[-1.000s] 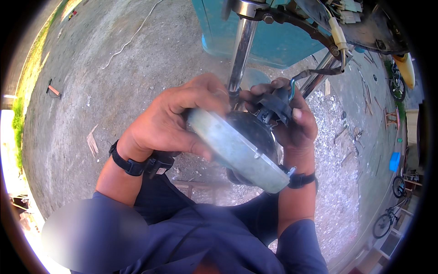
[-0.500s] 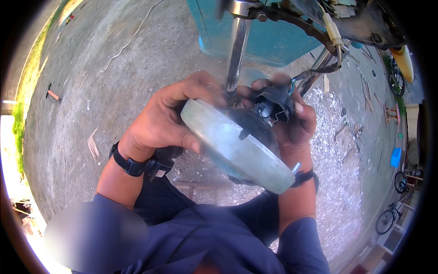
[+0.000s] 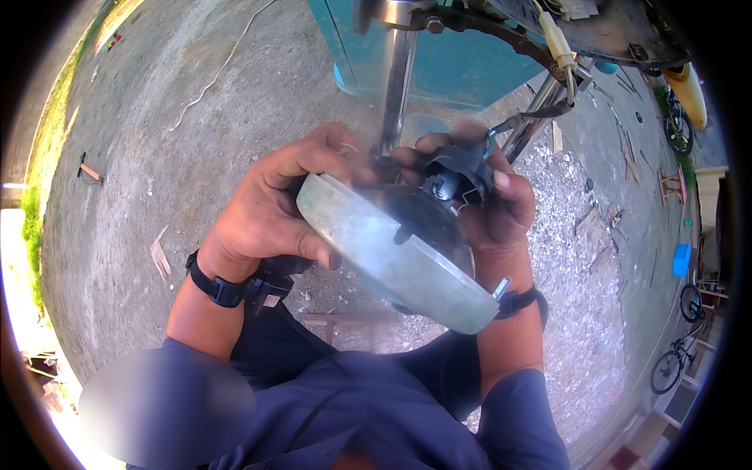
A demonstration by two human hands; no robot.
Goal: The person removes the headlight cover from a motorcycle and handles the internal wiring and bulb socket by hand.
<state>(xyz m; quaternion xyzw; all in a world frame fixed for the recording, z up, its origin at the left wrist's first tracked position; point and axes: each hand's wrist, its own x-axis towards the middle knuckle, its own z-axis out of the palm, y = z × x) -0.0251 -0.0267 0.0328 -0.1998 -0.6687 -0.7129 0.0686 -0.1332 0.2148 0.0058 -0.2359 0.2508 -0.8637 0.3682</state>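
Observation:
My left hand (image 3: 286,207) grips the left edge of a round headlight (image 3: 392,254), its thumb on the cloudy lens and its fingers behind. The headlight is tilted, its dark back facing up and right. Behind it, my right hand (image 3: 505,200) is closed around a black rubber boot (image 3: 458,172), which is folded open over the bulb seat. A metal bulb base and a bent wire clip (image 3: 470,196) show inside the boot. Blue wires (image 3: 491,142) come out beside my right fingertips. Some fingers of both hands are hidden or blurred.
Chrome fork tubes (image 3: 398,94) of a motorcycle stand just beyond my hands, with a white wire connector (image 3: 554,39) hanging at upper right. A teal bin (image 3: 470,74) stands behind the fork. A hammer (image 3: 91,168) lies on the ground at left; bicycles (image 3: 667,370) stand far right.
The headlight and both hands have shifted slightly left in view, along with the fork. Both grips look the same.

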